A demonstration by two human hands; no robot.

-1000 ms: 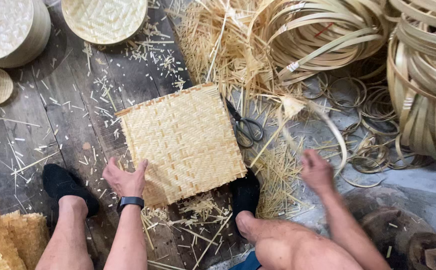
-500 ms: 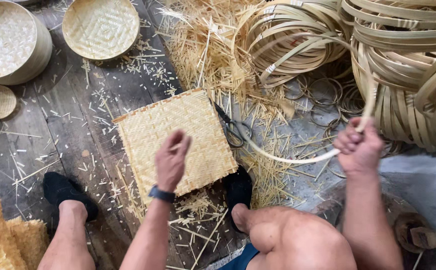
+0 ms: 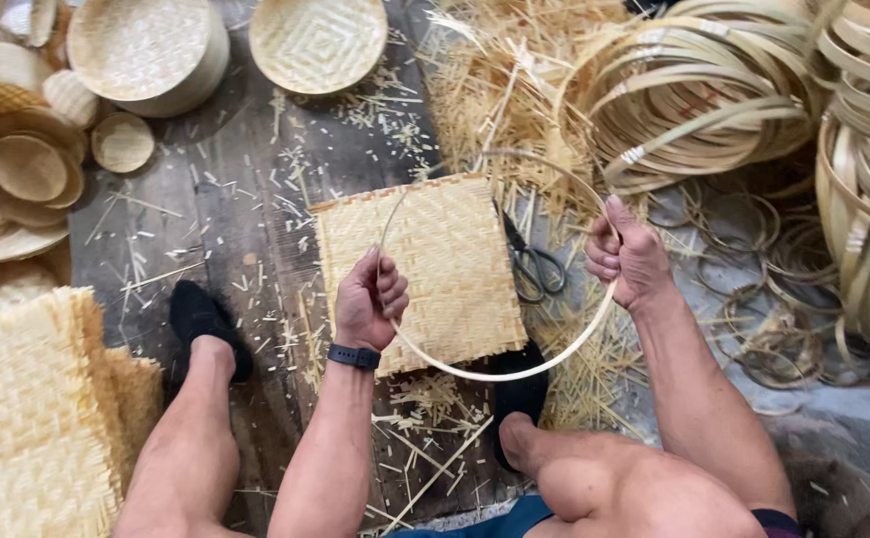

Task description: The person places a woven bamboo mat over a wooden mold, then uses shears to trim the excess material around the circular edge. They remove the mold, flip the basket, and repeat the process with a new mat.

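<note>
Step in hand, as judged: fitting a bamboo hoop to a square mat.

1. Floor [image 3: 256, 189]: dark wooden planks littered with bamboo trimmings, below both hands.
2. Stock of bamboo rings [image 3: 694, 90]: large coiled bundles beyond and to the outer side of the right hand.
3. Stack of woven mats [image 3: 26, 418]: on the outer side of the left hand, beside the left leg.
4. Finished round trays [image 3: 136, 50]: beyond the left hand, well apart from it.
5. Woven square mat [image 3: 445, 259]: flat on the floor between the two hands, directly under the hoop.
6. Bamboo hoop [image 3: 500, 374]: held above the mat, spanning from hand to hand.
7. Left hand [image 3: 370, 299]: closed around the hoop's left side.
8. Right hand [image 3: 626, 254]: closed around the hoop's right side.
9. Scissors [image 3: 533, 264]: on the floor just beside the right hand, touching the mat's edge.

Next move, as judged: lowering the hoop level and centring it within the mat's corners.

No packages, labels or signs are visible.
</note>
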